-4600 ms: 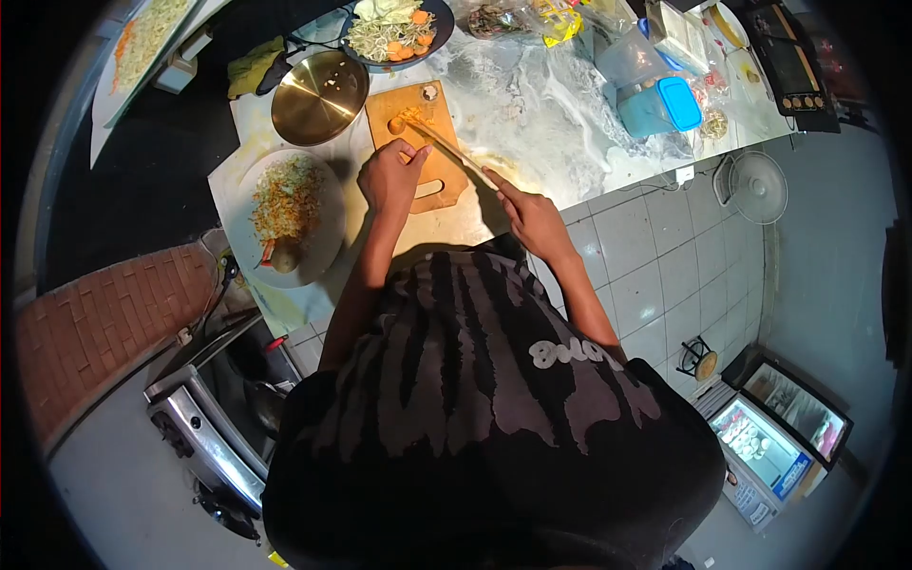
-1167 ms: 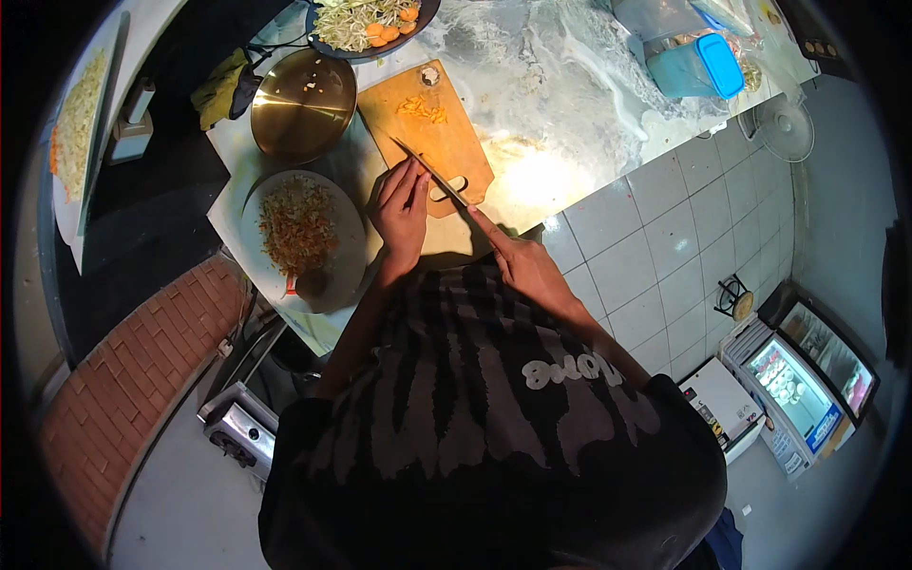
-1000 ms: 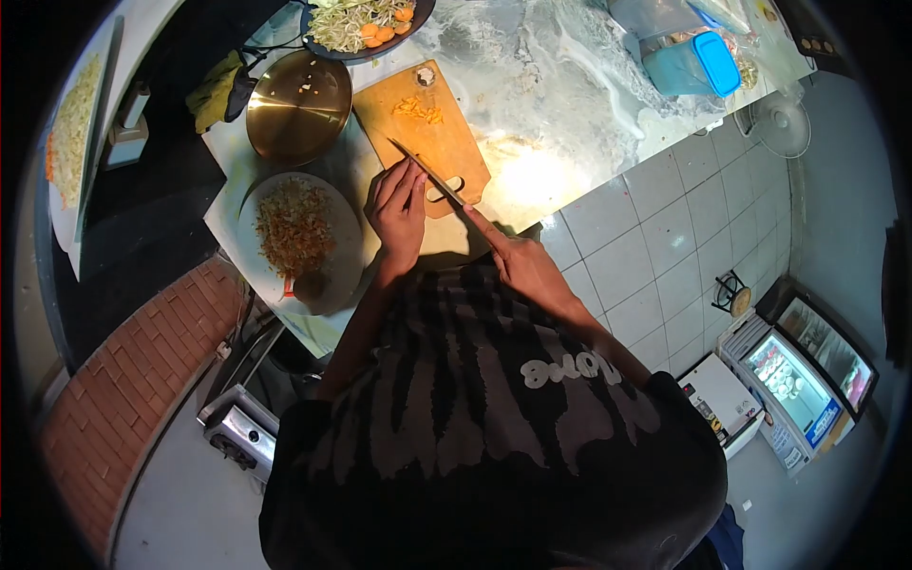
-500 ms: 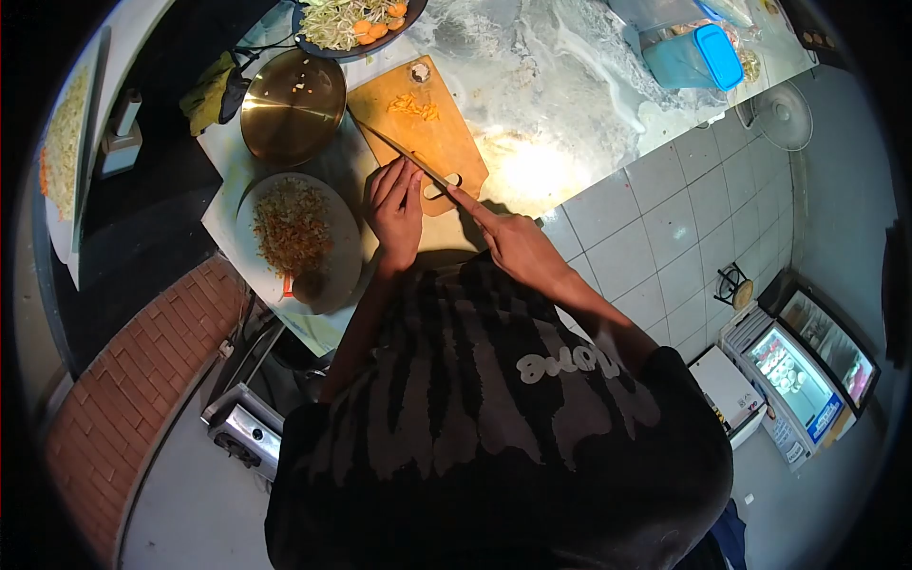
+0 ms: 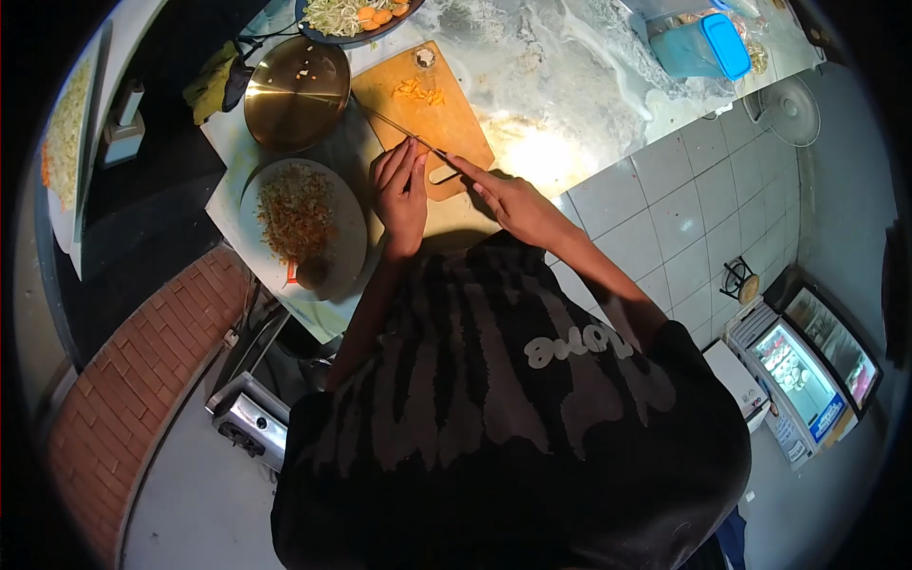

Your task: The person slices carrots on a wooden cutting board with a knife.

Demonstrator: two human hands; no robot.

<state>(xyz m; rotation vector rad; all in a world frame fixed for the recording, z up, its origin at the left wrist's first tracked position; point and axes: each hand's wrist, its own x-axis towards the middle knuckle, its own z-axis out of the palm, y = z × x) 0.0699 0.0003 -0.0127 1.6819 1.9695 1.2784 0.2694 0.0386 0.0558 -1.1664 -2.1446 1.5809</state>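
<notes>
My right hand (image 5: 522,209) grips a kitchen knife (image 5: 394,125) by its handle. The blade slants up and left across the wooden cutting board (image 5: 463,114). At the blade's near side, my left hand (image 5: 403,199) has its fingers bent and pressed together over the board's left edge. Whatever lies under those fingertips is too small and covered to make out. Farther up the board is a small heap of chopped orange pieces (image 5: 418,92), with a small round pale item (image 5: 425,58) near the top corner.
Left of the board are a brassy metal pan (image 5: 296,114) and a white plate (image 5: 353,218) bearing shredded food. A dark dish (image 5: 366,36) with sprouts and orange slices is at the back. A blue-lidded container (image 5: 689,52) stands far right.
The knife blade now appears more edge-on, and my right hand has shifted slightly right, its index finger drawn closer to the handle. My left hand stays beside the blade. The whole view has shifted slightly.
</notes>
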